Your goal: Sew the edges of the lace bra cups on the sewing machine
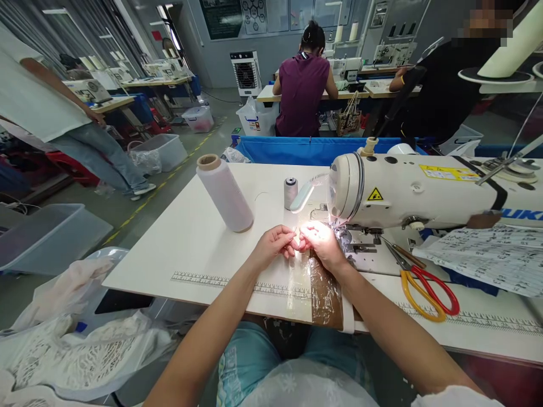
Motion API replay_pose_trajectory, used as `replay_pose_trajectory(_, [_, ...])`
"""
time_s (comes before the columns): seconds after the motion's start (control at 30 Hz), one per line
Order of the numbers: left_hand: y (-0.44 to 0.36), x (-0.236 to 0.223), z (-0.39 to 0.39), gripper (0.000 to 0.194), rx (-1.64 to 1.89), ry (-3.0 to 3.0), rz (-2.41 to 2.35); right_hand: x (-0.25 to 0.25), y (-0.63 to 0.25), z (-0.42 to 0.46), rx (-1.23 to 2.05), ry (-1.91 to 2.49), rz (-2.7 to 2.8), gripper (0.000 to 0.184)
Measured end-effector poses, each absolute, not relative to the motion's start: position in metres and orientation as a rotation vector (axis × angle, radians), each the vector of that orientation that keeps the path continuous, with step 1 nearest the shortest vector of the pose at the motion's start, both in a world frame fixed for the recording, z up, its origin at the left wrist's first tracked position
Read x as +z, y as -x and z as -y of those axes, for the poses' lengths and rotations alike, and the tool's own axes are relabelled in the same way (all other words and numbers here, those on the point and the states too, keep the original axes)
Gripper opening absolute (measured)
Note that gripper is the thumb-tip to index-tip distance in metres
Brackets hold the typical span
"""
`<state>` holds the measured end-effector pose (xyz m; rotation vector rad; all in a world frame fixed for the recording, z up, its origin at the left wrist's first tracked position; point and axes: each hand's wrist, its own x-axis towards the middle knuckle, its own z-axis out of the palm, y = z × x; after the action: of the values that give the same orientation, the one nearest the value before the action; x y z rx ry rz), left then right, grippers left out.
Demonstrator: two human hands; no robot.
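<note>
My left hand (274,244) and my right hand (323,244) meet fingertip to fingertip just left of the sewing machine (382,186), in a bright spot of light. Both have their fingers pinched together. Whatever lies between them is too small and overexposed to make out. Beneath my right wrist, a brown strip (326,291) with worn patches covers part of the white table (186,237). A small grey thread spool (291,195) stands upright just beyond my hands. Farther left is a large pale thread cone (227,195).
Scissors (428,288) with one yellow and one red handle lie right of my right forearm, beside printed sheets (487,254). White lace fabric (89,350) fills a bin at lower left. A blue cloth trough (292,150) borders the table's far side. Other people are nearby.
</note>
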<state>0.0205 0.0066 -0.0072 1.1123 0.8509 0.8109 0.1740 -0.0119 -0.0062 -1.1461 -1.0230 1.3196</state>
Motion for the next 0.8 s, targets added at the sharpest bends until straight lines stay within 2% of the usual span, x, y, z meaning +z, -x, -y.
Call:
replay_pose_trajectory(0.43, [-0.0183,-0.0049,-0.0028,0.026,0.874,-1.297,-0.923,-0.0083,-0.1719,0.0114,1.307,1.187,1.075,0.027])
replay_pose_trajectory(0.63, [-0.0219,-0.0047,-0.0033,0.027,1.046,-1.309,-0.927,-0.0122,-0.1679,0.0110,1.475,1.066,0.904,0.025])
replay_pose_trajectory(0.8, [-0.0247,-0.0078,-0.0042,0.017,1.162,-1.495,-0.915,-0.0095,-0.1662,0.0146,1.533,0.982,0.779,0.019])
